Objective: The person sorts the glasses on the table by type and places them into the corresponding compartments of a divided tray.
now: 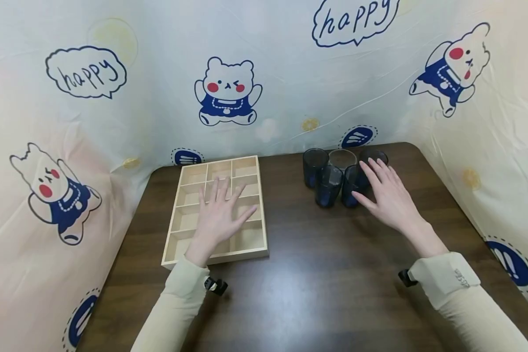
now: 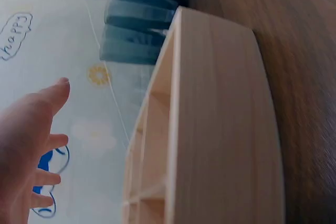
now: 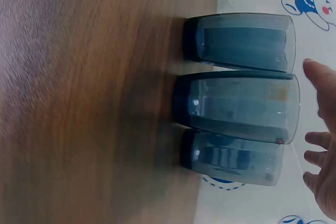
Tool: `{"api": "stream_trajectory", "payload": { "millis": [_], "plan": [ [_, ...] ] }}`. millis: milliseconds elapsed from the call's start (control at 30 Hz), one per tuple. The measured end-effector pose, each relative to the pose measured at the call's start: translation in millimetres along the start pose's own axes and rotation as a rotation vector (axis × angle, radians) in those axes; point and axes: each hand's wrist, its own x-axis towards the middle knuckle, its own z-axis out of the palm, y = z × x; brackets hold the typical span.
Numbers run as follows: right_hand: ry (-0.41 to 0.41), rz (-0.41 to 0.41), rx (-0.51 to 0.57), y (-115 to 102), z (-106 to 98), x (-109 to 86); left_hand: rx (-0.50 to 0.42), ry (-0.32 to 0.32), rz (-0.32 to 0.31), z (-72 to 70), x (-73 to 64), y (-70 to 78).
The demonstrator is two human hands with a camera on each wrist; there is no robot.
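Observation:
Spread wide, my left hand (image 1: 220,212) hovers over a pale wooden box (image 1: 215,258) divided into square compartments. In the left wrist view its thumb and fingers stand apart from the box wall (image 2: 226,114), holding nothing. Several dark blue drinking glasses (image 1: 328,186) stand upright in a tight cluster at the back right. My right hand (image 1: 387,198) is over the right side of that cluster and hides part of it. From the right wrist, its fingers appear extended, just above the rims of the blue glasses (image 3: 236,106), with a small gap to them.
Both things stand on a dark brown wooden table (image 1: 299,293). A pale curtain (image 1: 281,88) printed with bears and "happy" bubbles rises along the table's back and sides. Bare tabletop lies between the box and the glasses.

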Motion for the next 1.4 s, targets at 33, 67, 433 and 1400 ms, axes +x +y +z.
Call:
{"api": "stream_trajectory", "payload": {
  "millis": [33,67,433,1400],
  "plan": [
    [0.008,0.017,0.046,1,1,-0.7,-0.006,-0.003,-0.010,1.5,-1.7,-3.3],
    [0.022,0.032,0.096,1,3,-1.4,-0.006,-0.006,-0.017,3.6,-3.3,-7.4],
    [0.185,0.144,0.479,8,16,-14.0,-0.050,-0.013,-0.123,25.6,-21.1,-74.7],
    [0.096,0.393,0.832,19,44,-11.9,-0.115,0.004,-0.159,55.7,-34.0,-125.9]
  ]
}}
